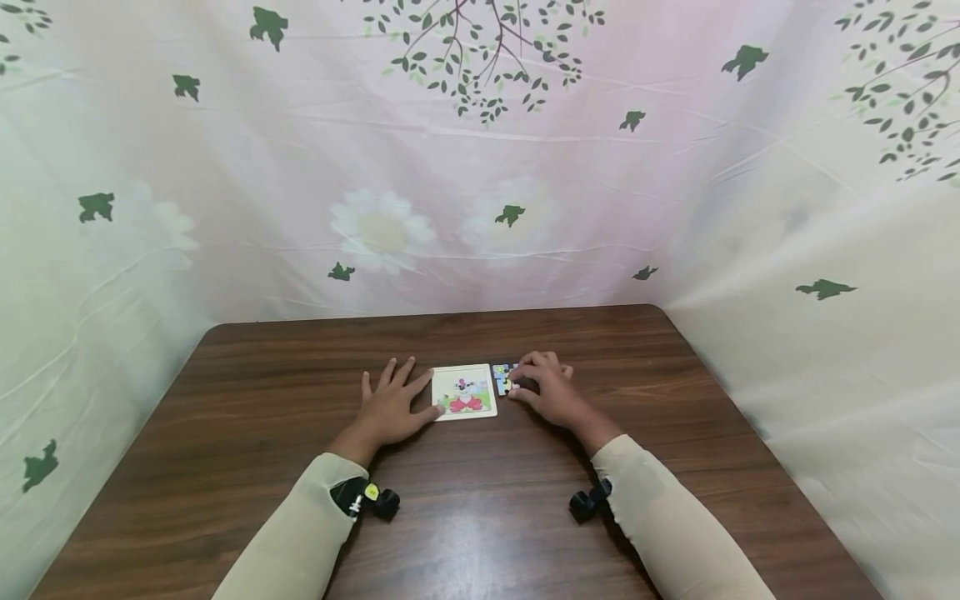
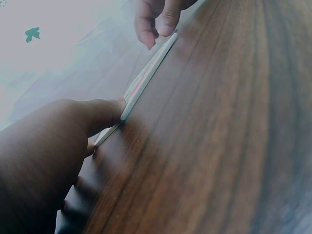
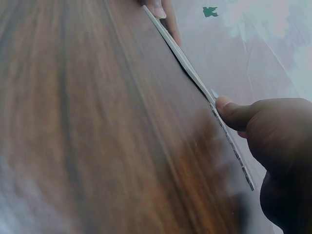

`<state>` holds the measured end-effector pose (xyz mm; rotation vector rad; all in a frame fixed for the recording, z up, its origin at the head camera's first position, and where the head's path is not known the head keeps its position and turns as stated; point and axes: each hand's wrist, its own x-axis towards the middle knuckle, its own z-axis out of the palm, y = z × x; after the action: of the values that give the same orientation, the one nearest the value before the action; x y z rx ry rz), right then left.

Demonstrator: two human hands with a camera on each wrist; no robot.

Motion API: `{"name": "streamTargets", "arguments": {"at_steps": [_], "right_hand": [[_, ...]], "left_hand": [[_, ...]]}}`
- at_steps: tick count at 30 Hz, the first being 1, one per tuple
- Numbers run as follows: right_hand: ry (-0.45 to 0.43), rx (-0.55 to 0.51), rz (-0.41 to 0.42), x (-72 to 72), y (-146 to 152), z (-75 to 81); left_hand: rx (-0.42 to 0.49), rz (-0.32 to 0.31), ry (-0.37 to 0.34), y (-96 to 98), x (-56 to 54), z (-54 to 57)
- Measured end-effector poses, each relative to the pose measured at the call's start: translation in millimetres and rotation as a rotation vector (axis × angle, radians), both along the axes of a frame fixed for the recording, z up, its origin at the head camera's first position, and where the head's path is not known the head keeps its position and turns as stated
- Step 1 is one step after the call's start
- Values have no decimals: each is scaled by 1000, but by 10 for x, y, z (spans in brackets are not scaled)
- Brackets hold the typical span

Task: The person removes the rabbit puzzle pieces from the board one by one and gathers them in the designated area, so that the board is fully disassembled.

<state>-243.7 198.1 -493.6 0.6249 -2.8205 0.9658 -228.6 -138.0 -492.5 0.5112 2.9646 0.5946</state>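
A white-bordered picture board with a cartoon mouse in red lies flat on the table. My left hand is spread beside it, with fingers extended and its thumb on the lower left corner; the left wrist view shows that thumb on the edge. Right of the board lies a patch of blue jigsaw pieces. Over them, my right hand has bent fingers, and its thumb and index finger pinch a puzzle piece, largely hidden, that tilts up by the thumb in the right wrist view.
The dark wood-grain table has its far edge a short way beyond the board. A pale curtain with leaf and flower prints hangs behind and along both sides. Small black cameras are strapped to both wrists.
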Motion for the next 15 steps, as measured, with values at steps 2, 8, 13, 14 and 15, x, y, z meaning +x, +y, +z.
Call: {"name": "streamTargets", "arguments": {"at_steps": [2, 8, 13, 14, 15], "right_hand": [[-3, 10, 4, -3, 0, -2], [-26, 25, -1, -9, 5, -13], [-31, 31, -20, -9, 8, -15], [-27, 33, -20, -9, 8, -15], [-24, 33, -18, -8, 8, -14]], "left_hand": [[-3, 3, 3, -1, 2, 1], [-7, 9, 7, -3, 2, -17], [-3, 11, 10, 0, 6, -23], [-4, 10, 10, 2, 8, -22], [-2, 10, 11, 4, 10, -20]]}}
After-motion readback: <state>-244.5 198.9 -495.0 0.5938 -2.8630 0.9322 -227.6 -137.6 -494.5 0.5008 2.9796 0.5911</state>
